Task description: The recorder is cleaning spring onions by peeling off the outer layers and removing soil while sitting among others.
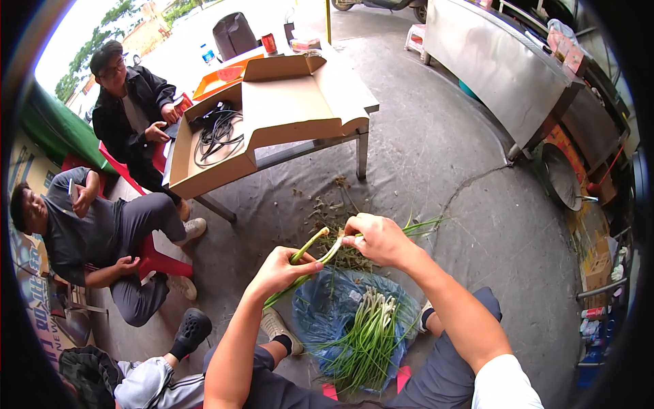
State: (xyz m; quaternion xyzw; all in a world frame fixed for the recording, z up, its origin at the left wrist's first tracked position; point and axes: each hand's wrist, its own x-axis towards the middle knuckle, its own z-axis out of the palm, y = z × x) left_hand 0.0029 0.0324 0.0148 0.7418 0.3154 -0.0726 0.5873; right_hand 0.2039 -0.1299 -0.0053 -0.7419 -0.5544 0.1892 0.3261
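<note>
My left hand [284, 272] grips green scallion stalks [311, 243], their pale ends pointing up and away from me. My right hand [375, 237] pinches near the white end of one stalk, fingertips close together. Green leaves [421, 226] stick out beyond the right hand's far side; whether they belong to another held stalk is hidden by the hand. Below both hands, a blue plastic bag [319, 307] lies spread between my feet. A pile of scallions [370, 332] rests on it, white ends away from me. Trimmed leaves and roots [347, 255] litter the floor just beyond the bag.
A table [361, 148] ahead bears an open cardboard box [214, 179] with black cables [217, 133]. Two seated people [138, 107] [87, 225] are at left, with another person's leg [153, 378] nearer. A metal counter [503, 66] and a wok [559, 176] stand at right.
</note>
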